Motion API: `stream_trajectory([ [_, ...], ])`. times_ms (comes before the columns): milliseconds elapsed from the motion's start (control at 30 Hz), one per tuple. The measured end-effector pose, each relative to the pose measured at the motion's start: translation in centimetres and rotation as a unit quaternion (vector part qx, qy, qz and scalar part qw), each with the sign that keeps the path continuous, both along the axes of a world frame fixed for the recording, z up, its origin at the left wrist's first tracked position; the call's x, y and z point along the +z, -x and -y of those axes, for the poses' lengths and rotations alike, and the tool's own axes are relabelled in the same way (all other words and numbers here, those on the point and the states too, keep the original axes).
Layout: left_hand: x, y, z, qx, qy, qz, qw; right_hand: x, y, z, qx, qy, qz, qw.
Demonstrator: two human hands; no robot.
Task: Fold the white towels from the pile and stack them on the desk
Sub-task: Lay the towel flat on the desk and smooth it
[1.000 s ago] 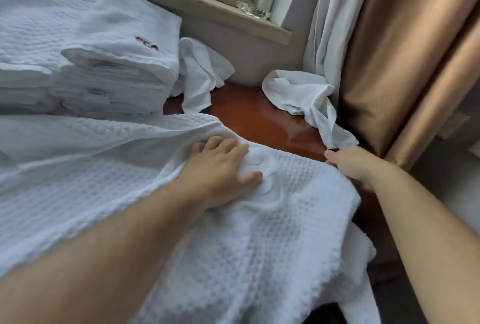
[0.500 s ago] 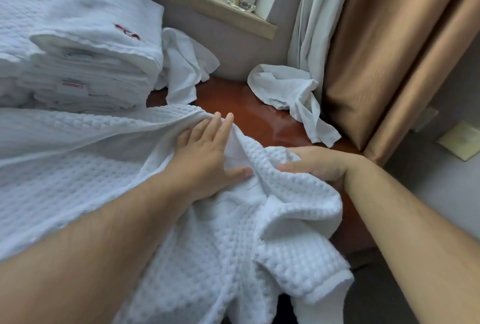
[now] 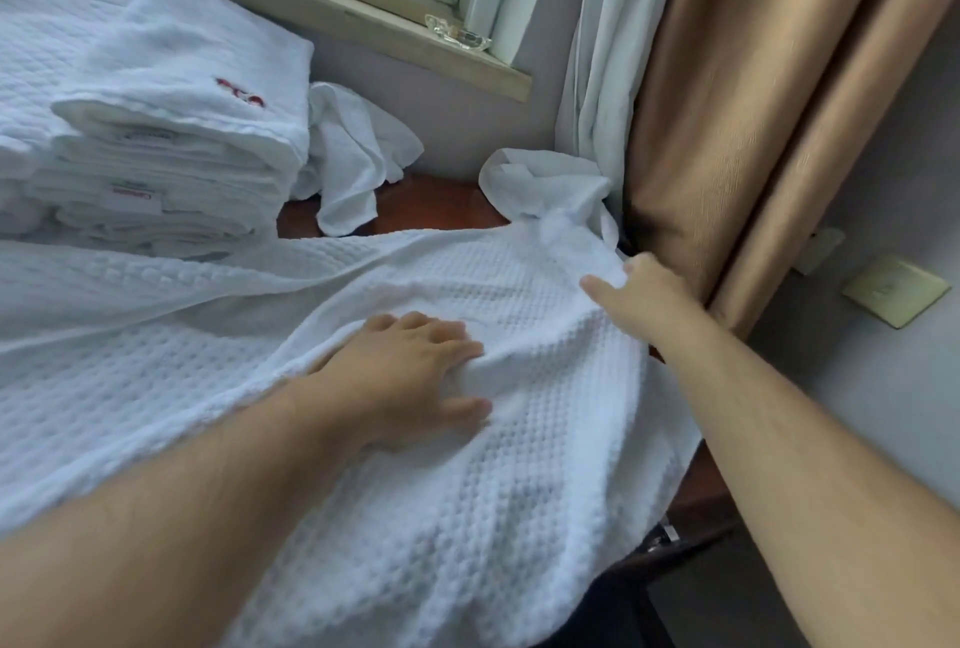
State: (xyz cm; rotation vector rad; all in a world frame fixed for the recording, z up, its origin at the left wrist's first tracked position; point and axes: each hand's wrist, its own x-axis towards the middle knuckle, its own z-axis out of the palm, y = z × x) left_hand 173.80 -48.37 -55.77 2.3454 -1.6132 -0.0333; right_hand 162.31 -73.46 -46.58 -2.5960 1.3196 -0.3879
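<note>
A large white waffle-weave towel point(image 3: 519, 481) lies spread over the reddish-brown desk point(image 3: 436, 211) and hangs off its near right edge. My left hand point(image 3: 410, 377) rests flat on the towel's middle, fingers apart, pressing it down. My right hand point(image 3: 639, 294) grips the towel's far right corner near the curtain and holds it stretched out. A stack of folded white towels point(image 3: 171, 148) with red embroidery stands at the back left.
Two crumpled white cloths lie on the desk, one point(image 3: 353, 159) beside the stack, one point(image 3: 550, 185) against the curtains. A tan curtain point(image 3: 753, 102) and a sheer white one point(image 3: 597, 50) hang at the right. A glass dish point(image 3: 457, 31) sits on the windowsill.
My right hand has drawn the bunched towel corner out to the far right, so the towel now lies flatter. My left hand shifted slightly and stays pressed on the cloth.
</note>
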Motion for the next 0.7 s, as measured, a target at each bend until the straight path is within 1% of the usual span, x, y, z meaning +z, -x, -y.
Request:
stream_trajectory([
  [67, 0.3, 0.0, 0.1, 0.017, 0.021, -0.016, 1.000, -2.3, 0.4, 0.6, 0.004, -0.091, -0.017, 0.996],
  [133, 0.4, 0.1, 0.3, 0.030, 0.026, -0.019, 0.999, -3.9, 1.2, 0.9, -0.008, -0.138, 0.039, 0.990],
  [233, -0.1, 0.3, 0.4, 0.028, -0.026, -0.008, 0.999, -5.7, 3.3, 1.4, -0.050, -0.118, 0.137, 0.982],
  [300, -0.4, 0.1, 0.5, 0.032, -0.048, -0.009, 0.998, -6.8, 4.9, 1.5, -0.075, -0.092, 0.164, 0.979],
  [400, -0.4, 0.0, 0.7, 0.036, -0.066, -0.011, 0.997, -7.7, 6.9, 1.4, -0.032, -0.087, 0.148, 0.985],
  [533, -0.5, 0.0, 0.8, 0.039, -0.080, -0.003, 0.996, -7.8, 9.8, 1.0, 0.029, -0.054, 0.163, 0.985],
  [600, -0.5, 0.0, 0.9, 0.039, -0.083, 0.000, 0.996, -7.5, 11.3, 1.3, 0.017, -0.030, 0.145, 0.989],
  [667, -0.4, 0.1, 0.9, 0.042, -0.085, -0.001, 0.996, -6.7, 12.4, 1.5, -0.007, -0.015, 0.092, 0.996],
  [700, -0.4, 0.2, 0.9, 0.044, -0.084, -0.003, 0.995, -6.3, 12.7, 1.6, -0.021, -0.023, 0.068, 0.997],
])
